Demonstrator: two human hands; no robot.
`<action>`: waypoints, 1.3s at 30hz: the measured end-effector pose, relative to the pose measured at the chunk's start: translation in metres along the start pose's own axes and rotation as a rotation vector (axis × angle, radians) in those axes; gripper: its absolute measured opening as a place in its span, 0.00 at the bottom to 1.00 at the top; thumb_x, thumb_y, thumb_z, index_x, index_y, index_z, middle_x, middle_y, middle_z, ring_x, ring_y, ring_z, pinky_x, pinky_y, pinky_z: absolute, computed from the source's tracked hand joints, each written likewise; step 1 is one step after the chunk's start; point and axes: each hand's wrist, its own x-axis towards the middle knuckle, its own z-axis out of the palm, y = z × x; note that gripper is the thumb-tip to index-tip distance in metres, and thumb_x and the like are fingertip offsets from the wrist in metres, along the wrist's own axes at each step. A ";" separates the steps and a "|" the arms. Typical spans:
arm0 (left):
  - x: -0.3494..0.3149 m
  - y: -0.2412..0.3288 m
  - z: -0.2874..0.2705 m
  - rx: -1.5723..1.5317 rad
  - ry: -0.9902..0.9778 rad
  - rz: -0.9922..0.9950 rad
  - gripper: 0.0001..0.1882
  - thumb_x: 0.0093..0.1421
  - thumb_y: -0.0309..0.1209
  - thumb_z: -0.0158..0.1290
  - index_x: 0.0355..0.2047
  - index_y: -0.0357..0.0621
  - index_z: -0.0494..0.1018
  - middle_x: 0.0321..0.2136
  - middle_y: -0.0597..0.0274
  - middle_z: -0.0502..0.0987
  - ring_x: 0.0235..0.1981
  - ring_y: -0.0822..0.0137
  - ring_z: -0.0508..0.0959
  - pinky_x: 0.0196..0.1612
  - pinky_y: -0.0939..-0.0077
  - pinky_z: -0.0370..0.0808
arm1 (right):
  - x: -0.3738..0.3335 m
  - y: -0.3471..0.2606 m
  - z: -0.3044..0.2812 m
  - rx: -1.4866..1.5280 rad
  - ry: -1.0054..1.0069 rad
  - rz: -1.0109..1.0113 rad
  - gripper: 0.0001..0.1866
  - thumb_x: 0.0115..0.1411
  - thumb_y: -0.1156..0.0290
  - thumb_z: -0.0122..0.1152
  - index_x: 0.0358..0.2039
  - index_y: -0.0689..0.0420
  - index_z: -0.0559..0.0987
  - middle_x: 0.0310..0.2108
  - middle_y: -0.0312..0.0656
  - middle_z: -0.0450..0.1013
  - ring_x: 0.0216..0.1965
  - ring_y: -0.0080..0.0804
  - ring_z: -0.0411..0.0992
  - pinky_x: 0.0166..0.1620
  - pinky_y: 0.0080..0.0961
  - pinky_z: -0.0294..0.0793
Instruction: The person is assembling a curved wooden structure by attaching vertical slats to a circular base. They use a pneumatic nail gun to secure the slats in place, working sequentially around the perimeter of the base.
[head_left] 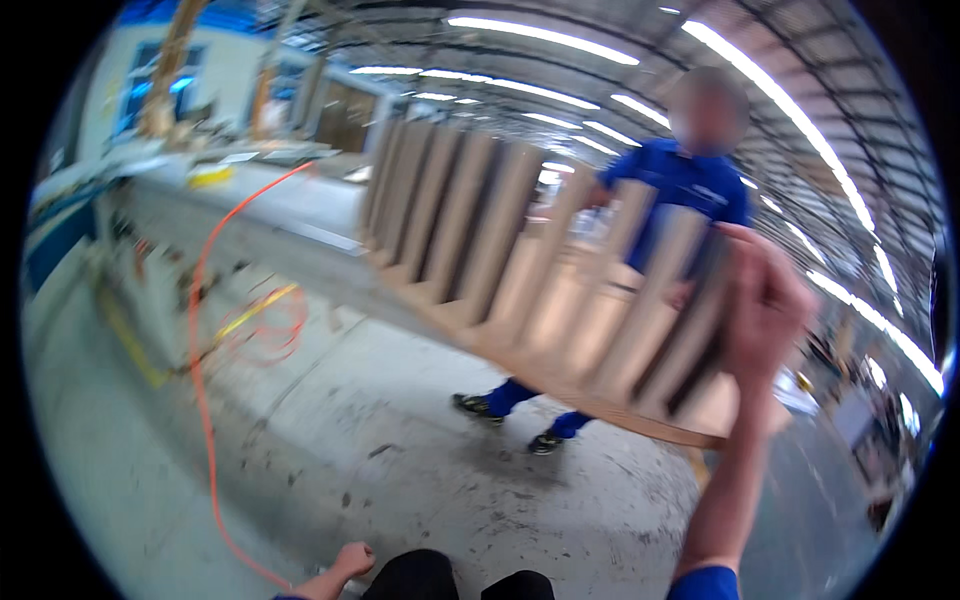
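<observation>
While the right forearm rises steeply from its blue sleeve, the right hand (765,300) is raised with fingers bent, gripping the end slat of a slatted wooden piece (550,300). That piece stretches leftward from the grip, its slats upright and leaning, its curved base below the fingers. Well below and left of the grip, the left hand (353,559) hangs low beside the dark-clad knee (415,577); whether its curled fingers are fully closed, I cannot tell. Beyond the slats stands a co-worker (700,190).

Gaps between slats (506,230), person (722,190) behind
</observation>
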 end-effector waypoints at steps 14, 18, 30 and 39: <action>-0.090 -0.111 0.119 0.194 -0.543 -0.249 0.28 0.55 0.46 0.56 0.52 0.46 0.68 0.52 0.39 0.68 0.56 0.43 0.66 0.57 0.31 0.51 | -0.007 0.056 -0.038 -0.252 -0.055 -0.071 0.19 0.73 0.55 0.52 0.54 0.52 0.82 0.47 0.41 0.82 0.47 0.29 0.80 0.55 0.28 0.78; -0.075 -0.116 0.107 0.182 -0.468 -0.342 0.23 0.56 0.43 0.57 0.46 0.43 0.70 0.44 0.43 0.70 0.47 0.48 0.68 0.49 0.39 0.55 | -0.004 0.027 -0.022 -0.106 -0.010 -0.039 0.17 0.71 0.60 0.57 0.52 0.55 0.83 0.43 0.43 0.83 0.43 0.23 0.79 0.49 0.21 0.77; -0.009 0.033 -0.047 -0.156 0.178 -0.149 0.12 0.59 0.33 0.59 0.29 0.33 0.73 0.20 0.54 0.74 0.20 0.63 0.74 0.25 0.60 0.67 | 0.010 0.033 0.007 0.177 0.233 -0.265 0.08 0.60 0.67 0.65 0.29 0.57 0.86 0.23 0.41 0.80 0.23 0.34 0.78 0.29 0.27 0.75; -0.082 0.322 -0.206 -1.263 -0.079 0.207 0.10 0.65 0.30 0.54 0.44 0.39 0.72 0.18 0.71 0.66 0.16 0.74 0.66 0.19 0.74 0.65 | 0.009 0.024 -0.009 0.084 0.244 -0.250 0.08 0.57 0.68 0.64 0.25 0.57 0.84 0.23 0.43 0.79 0.27 0.41 0.78 0.31 0.35 0.77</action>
